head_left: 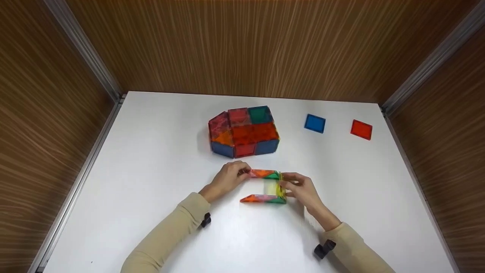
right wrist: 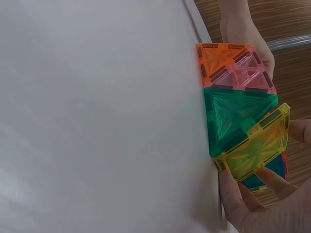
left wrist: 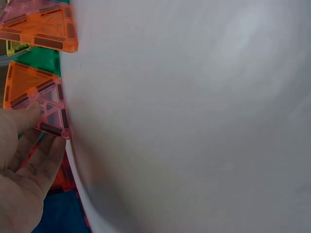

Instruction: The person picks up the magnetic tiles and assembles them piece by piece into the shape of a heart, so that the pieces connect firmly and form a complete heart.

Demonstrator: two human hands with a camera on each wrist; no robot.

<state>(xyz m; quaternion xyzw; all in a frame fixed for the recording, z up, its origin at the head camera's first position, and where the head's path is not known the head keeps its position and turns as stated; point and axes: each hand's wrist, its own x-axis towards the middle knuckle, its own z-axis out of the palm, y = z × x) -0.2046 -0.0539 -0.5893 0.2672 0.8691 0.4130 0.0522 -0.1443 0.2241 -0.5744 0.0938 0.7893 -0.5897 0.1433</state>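
Translucent magnetic tiles form a small three-sided structure on the white table. My left hand [head_left: 228,178] pinches the pink triangle tile [left wrist: 51,109] at the left end of its far wall, beside an orange triangle tile [left wrist: 26,85]. At the structure's right end, my right hand [head_left: 304,189] holds the yellow tile [right wrist: 257,145] by its edges; that tile leans against a green triangle tile [right wrist: 235,114]. The near wall [head_left: 263,199], of orange, pink and green tiles, stands with no hand on it. Behind the hands sits a larger closed tile block [head_left: 254,132], mostly red.
A blue square tile [head_left: 315,123] and a red square tile [head_left: 361,129] lie flat at the back right of the table [head_left: 151,159]. Wood-grain panels [head_left: 242,49] enclose the table at the back and both sides.
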